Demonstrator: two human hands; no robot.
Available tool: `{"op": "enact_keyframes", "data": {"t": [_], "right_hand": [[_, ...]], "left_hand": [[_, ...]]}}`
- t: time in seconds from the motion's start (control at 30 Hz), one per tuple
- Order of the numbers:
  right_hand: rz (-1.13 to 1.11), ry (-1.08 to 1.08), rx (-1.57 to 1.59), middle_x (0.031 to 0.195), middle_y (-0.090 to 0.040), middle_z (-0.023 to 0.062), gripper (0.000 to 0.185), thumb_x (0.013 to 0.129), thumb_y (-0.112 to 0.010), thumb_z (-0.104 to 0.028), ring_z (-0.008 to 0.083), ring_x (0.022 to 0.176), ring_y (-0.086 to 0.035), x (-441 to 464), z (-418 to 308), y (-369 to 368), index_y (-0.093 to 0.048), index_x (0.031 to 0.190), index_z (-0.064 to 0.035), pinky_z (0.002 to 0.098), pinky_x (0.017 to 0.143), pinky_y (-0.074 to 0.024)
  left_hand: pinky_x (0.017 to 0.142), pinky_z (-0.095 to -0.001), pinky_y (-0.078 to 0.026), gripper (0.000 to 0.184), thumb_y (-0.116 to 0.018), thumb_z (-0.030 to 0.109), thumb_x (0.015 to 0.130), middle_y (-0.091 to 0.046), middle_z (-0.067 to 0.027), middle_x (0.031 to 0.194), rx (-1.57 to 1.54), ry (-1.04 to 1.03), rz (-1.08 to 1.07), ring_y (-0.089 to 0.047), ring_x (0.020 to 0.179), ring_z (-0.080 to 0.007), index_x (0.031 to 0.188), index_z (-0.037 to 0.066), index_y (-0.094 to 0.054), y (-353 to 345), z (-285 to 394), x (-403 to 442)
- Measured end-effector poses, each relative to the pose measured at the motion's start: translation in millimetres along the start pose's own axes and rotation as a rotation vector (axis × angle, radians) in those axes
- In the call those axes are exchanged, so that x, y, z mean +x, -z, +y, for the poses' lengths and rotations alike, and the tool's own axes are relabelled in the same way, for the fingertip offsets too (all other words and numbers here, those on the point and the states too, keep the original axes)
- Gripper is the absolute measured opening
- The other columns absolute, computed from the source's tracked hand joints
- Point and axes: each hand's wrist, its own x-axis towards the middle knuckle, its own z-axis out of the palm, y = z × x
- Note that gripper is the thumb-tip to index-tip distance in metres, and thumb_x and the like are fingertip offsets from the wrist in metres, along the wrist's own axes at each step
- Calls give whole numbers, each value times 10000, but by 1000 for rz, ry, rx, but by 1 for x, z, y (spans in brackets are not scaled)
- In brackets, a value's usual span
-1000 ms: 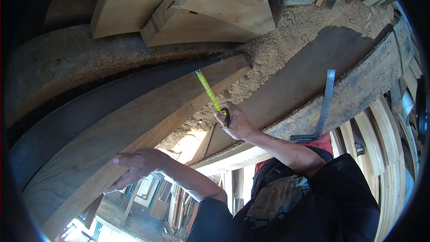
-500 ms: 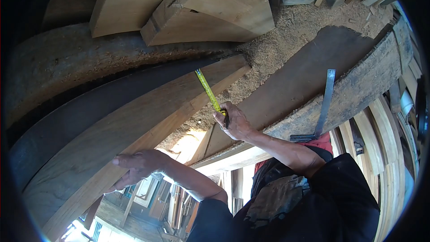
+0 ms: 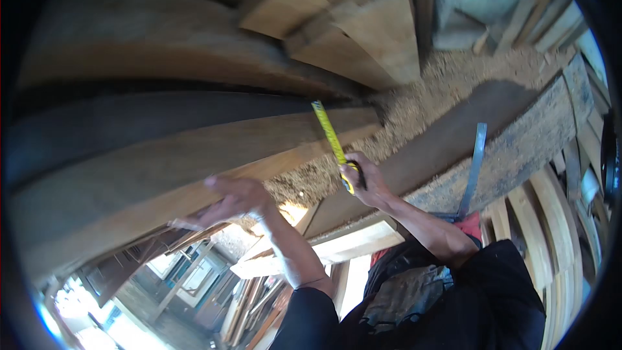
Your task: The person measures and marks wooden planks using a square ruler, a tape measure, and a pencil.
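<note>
The right hand (image 3: 368,181) is closed around the tape (image 3: 348,180), whose yellow blade (image 3: 330,135) runs out across the plank (image 3: 149,168), its tip near the plank's far edge; whether the blade touches the wood I cannot tell. The left hand (image 3: 236,202) is open at the plank's near edge, thumb apart from the fingers; it is blurred, so contact with the wood is unclear. The plank stretches from the left side of the view to an end just beyond the blade, with a dark board (image 3: 149,120) alongside it on the far side. Sawdust (image 3: 444,84) lies around that end and between the plank and a weathered beam (image 3: 531,139). A metal square (image 3: 477,159) stands out against the beam, to the right of the tape. Beyond the plank are thick wooden blocks (image 3: 382,19), and more boards (image 3: 551,220) are stacked at the far right.
</note>
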Motion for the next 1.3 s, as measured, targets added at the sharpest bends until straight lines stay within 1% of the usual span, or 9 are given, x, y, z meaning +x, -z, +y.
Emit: {"op": "enact_keyframes", "data": {"t": [0.13, 0.27, 0.37, 0.47, 0.6, 0.8, 1.0, 1.13, 1.3], "right_hand": [[-50, 191, -51, 791, -576, 26, 262, 1032, -610, -260, 92, 684, -539, -31, -49, 36, -560, 1175, -46, 299, 590, -478], [31, 268, -332, 862, -628, 36, 243, 1013, -613, -211, 119, 748, -580, -73, -89, 81, -594, 1141, -5, 307, 670, -508], [93, 259, -401, 878, -627, 34, 236, 1002, -621, -221, 117, 771, -573, -105, -114, 120, -616, 1092, -3, 304, 686, -498], [163, 327, -403, 874, -612, 24, 235, 1001, -614, -238, 104, 789, -549, -123, -118, 157, -626, 1064, -12, 293, 703, -474], [240, 454, -354, 873, -572, 2, 205, 999, -595, -234, 87, 816, -508, -130, -127, 168, -603, 1012, -30, 272, 728, -437], [210, 465, -191, 887, -535, -9, 172, 993, -583, -216, 92, 834, -485, -147, -144, 145, -602, 982, -46, 286, 758, -431], [52, 565, -290, 898, -598, 30, 251, 995, -585, -234, 97, 806, -552, -117, -158, 110, -619, 1115, -17, 270, 703, -475], [-51, 527, -290, 919, -619, 42, 307, 991, -594, -273, 100, 797, -567, -105, -205, 52, -611, 1167, -22, 277, 672, -494], [-103, 475, -265, 944, -637, 38, 345, 984, -604, -308, 93, 836, -573, -98, -212, 30, -617, 1172, -19, 279, 715, -502]], "left_hand": [[1167, -655, -257, 647, -583, 267, 984, -233, -376, 1458, 50, -200, 27, -174, 1468, -510, 1374, -69, -192, 6, 18, 12], [1166, -666, -198, 634, -601, 235, 952, -147, -350, 1540, 7, 232, -348, -167, 1481, -488, 1376, -58, -231, 63, 43, 41], [1152, -606, -241, 546, -612, 225, 946, -212, -330, 1557, -219, -225, -54, -246, 1461, -441, 1336, -54, -350, 102, 64, 140], [1103, -499, -331, 284, -647, 233, 894, -659, -168, 1235, -352, -540, -517, -560, 1244, -323, 1088, 26, -643, 119, 98, 228], [1124, -530, -316, 352, -577, 285, 914, -675, -126, 1252, 581, -796, -1038, -561, 1264, -310, 1126, 50, -731, 82, 101, 303], [1210, -542, -198, 417, -681, 354, 854, -591, -202, 1360, 648, -576, -934, -423, 1399, -376, 1169, 86, -737, 72, 97, 359], [1139, -528, -314, 664, -778, 410, 825, -499, -207, 1349, 5, -235, -37, -480, 1275, -383, 1294, -2, -553, 145, 74, 333], [999, -479, -426, 762, -814, 467, 795, -537, -228, 1147, 39, 392, -356, -524, 1129, -367, 1229, -81, -510, 134, 44, 315], [904, -497, -481, 611, -831, 360, 794, -540, -240, 1089, 94, 315, -280, -576, 1042, -387, 1102, -44, -491, 117, 56, 300]]}}
